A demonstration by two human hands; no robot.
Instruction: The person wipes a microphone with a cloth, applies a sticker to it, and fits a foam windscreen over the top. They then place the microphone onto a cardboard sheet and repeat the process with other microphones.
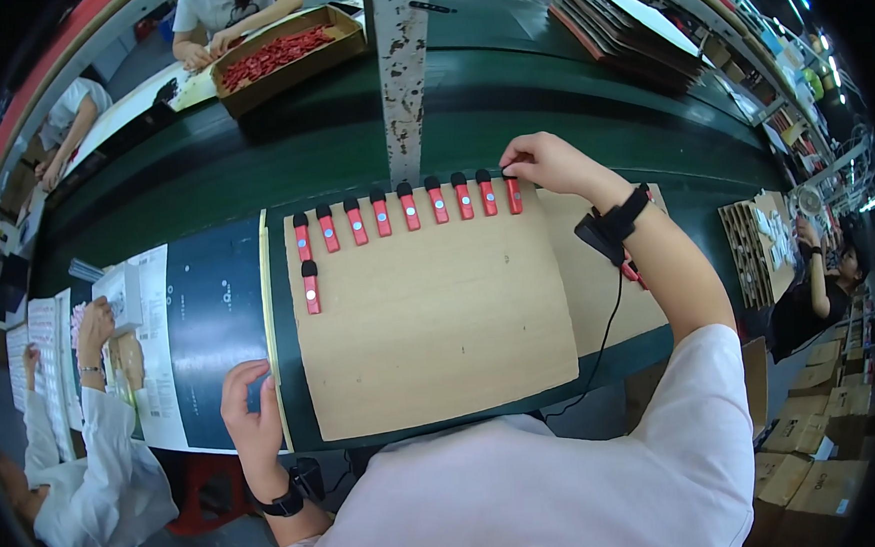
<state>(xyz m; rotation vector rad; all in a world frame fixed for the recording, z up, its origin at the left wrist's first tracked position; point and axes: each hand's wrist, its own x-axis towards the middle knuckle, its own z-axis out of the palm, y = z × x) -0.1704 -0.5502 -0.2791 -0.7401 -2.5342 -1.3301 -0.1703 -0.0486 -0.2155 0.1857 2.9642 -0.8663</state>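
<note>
On a brown cardboard sheet (431,324) several small red clip-on microphones with black foam tops stand side by side along the far edge. My right hand (551,164) pinches the black top of the rightmost red microphone (514,196), which lies at the end of that row. A single red microphone (311,289) lies below the row's left end, with a pale round spot on its body. Near the sheet's left edge, my left hand (251,415) is raised with loosely bent fingers, thumb apart, holding nothing.
More red microphones (634,271) lie on a second cardboard piece (600,314), partly hidden by my right forearm. A post (404,85) rises behind the table. Across it sits a box of red parts (290,67). A co-worker (93,455) works at left; stacked boards (633,31) lie far right.
</note>
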